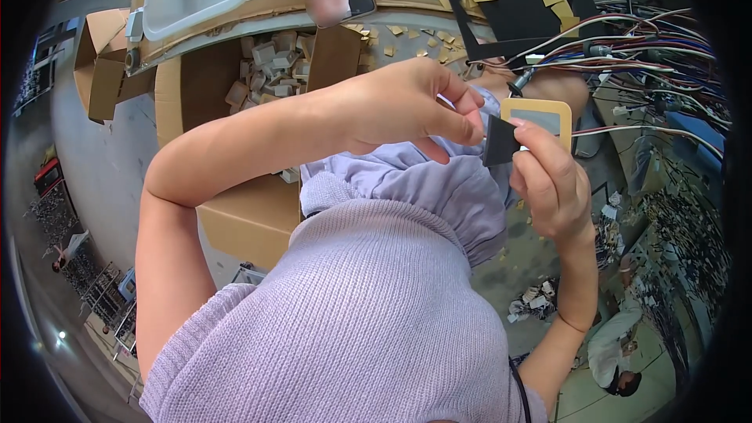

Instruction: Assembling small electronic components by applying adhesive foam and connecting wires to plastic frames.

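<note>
The right hand point(552, 180) pinches a small black square pad point(499, 141) and its tan-framed backing card point(540, 115) up before the chest, steadying them. The left hand point(407, 106) nips the pad's edge with pressed-together fingertips (apparently to peel it), above an open cardboard box point(235, 110) of similar tan pieces.

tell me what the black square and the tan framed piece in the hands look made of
Black square: probably foam or rubber sheet, matte, no glare, pinched by the left hand. Tan framed piece in the right hand: seemingly paper backing, flat dull tan border around a grey centre.
</note>
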Motion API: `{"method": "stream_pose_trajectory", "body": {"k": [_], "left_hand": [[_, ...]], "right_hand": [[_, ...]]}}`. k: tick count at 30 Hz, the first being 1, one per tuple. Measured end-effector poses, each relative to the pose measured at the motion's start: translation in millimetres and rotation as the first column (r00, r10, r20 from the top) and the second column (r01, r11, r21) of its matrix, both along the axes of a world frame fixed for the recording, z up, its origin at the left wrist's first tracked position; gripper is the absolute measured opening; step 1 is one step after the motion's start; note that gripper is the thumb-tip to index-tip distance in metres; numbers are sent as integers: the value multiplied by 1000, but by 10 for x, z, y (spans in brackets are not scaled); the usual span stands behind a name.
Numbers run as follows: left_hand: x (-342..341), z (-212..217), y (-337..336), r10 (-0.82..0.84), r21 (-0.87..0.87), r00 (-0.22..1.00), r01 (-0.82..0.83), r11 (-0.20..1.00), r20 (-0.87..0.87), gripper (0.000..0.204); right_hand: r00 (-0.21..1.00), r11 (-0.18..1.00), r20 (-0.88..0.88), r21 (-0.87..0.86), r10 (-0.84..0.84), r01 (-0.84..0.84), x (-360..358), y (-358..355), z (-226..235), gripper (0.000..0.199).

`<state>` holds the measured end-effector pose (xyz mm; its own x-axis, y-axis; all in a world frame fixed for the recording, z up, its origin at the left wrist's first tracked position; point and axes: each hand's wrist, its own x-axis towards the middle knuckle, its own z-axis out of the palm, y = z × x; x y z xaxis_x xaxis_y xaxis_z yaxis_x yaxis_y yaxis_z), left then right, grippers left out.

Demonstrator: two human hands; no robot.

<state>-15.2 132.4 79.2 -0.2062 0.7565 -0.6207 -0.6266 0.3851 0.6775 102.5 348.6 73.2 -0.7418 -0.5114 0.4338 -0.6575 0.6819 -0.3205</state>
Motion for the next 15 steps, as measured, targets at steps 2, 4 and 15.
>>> {"method": "stream_pose_trajectory", "body": {"k": [2, 4, 15], "left_hand": [[7, -3, -1, 3, -9, 1000, -3, 1000, 2, 14], [16, -38, -4, 7, 25, 999, -6, 1000, -31, 14], [105, -241, -97, 72, 134, 876, -8, 991, -478, 12]], "right_hand": [[1000, 1000, 6, 18, -3, 3, 3, -3, 8, 19], [1000, 999, 24, 34, 13, -14, -1, -8, 35, 21], [884, 907, 454, -319, -109, 276, -100, -195, 222, 53]]}}
